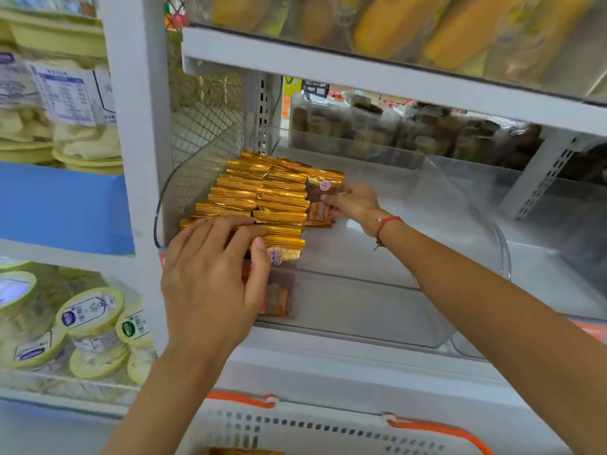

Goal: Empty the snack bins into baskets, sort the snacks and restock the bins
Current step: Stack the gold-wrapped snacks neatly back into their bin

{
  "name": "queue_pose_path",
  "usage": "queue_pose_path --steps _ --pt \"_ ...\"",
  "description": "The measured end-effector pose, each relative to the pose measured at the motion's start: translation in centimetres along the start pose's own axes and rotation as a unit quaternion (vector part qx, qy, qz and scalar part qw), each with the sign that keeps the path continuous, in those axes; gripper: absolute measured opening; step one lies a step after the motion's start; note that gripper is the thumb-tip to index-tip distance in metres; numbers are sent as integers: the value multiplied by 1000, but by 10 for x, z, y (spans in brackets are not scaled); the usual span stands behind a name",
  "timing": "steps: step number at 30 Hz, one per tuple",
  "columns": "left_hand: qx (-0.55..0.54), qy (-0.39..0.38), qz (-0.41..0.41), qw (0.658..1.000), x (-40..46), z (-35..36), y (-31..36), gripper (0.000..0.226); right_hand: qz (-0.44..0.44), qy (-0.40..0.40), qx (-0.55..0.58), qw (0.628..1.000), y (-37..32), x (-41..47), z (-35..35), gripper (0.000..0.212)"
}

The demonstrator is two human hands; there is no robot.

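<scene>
So the clear bin (361, 310) sits mid-frame on the white shelf (328, 359), and the gold snack packets (256, 195) stand in neat rows along its left side. The left hand (210, 277) rests on the front of the rows, lower left of centre, fingers fairly straight, thumb against the front packet (285, 251). The right hand (353, 203) is just right of centre, fingers curled round a brownish packet (320, 205) beside the rows. A white basket (328, 435) with orange handles runs along the bottom edge. Tubs (92, 316) fill the lower-left shelves.
</scene>
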State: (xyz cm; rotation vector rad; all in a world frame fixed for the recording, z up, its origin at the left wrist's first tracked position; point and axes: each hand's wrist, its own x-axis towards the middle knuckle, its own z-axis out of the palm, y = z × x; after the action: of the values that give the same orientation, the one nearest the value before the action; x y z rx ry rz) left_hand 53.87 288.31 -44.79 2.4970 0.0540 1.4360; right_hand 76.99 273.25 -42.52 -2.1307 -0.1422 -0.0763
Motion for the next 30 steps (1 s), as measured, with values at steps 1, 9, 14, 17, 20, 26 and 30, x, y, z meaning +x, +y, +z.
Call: queue_pose_path --steps 1,9,14,17,20,26,30 --pt "0 1 0 1000 0 0 0 34 -3 -1 -5 1000 1 1 0 32" --pt "0 -6 -2 1000 0 0 -1 37 16 14 0 1000 5 8 0 26" --pt "-6 -15 -4 1000 2 -1 -1 37 2 29 -31 999 1 5 4 23" --pt "-10 -14 -5 1000 1 -1 -1 35 28 4 11 1000 -5 1 2 27" --pt "-12 -18 -10 1000 0 -1 -1 34 57 -64 41 995 -9 -2 -3 32" --pt "-14 -45 -14 999 2 -4 -3 34 66 -135 -81 985 -29 -38 -28 47" --pt "-45 -78 -22 996 4 -11 -2 37 -101 -78 -246 961 -46 -93 -48 46"
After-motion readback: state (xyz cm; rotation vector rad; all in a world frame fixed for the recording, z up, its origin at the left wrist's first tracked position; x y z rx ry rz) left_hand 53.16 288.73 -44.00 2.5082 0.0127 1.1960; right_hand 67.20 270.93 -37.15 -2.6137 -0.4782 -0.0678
